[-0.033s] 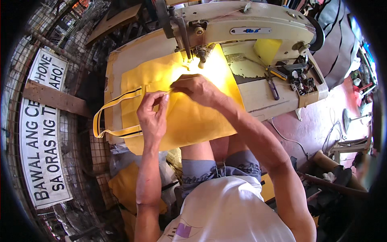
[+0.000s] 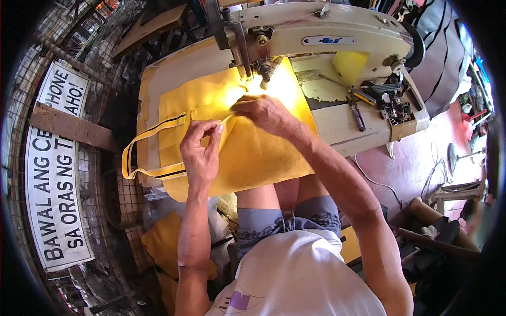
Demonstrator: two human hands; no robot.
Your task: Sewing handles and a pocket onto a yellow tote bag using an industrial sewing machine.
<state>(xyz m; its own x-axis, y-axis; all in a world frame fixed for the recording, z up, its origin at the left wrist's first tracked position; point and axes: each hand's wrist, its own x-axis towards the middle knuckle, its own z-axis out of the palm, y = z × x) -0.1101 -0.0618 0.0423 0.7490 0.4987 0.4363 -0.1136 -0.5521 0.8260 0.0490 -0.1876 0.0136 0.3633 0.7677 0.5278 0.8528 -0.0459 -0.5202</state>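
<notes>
A yellow fabric panel [image 2: 269, 160] lies across the sewing machine's bed and hangs over its near edge above my lap. My left hand [image 2: 201, 150] pinches one end of a narrow yellow fabric strip [image 2: 227, 119] between thumb and forefinger. Closed fingers of my right hand [image 2: 266, 113] grip the strip's other end, just in front of the needle area, where lamp glare washes out detail. A looped yellow strap [image 2: 155, 129] with pale edges and a black centre stripe is joined to the panel's left side. The sewing machine [image 2: 337, 26] stands behind both hands.
To the right on the table lie a yellow-handled screwdriver [image 2: 363, 96], dark-handled snips [image 2: 357, 116] and a small box [image 2: 403, 126] of metal parts. A wire mesh wall with a white sign [image 2: 58, 197] borders the left. Yellow cloth [image 2: 166, 239] is piled below the table.
My right hand has shifted slightly right and away from my left hand. A longer stretch of the yellow strip now shows between them. The panel's near right corner has moved slightly right.
</notes>
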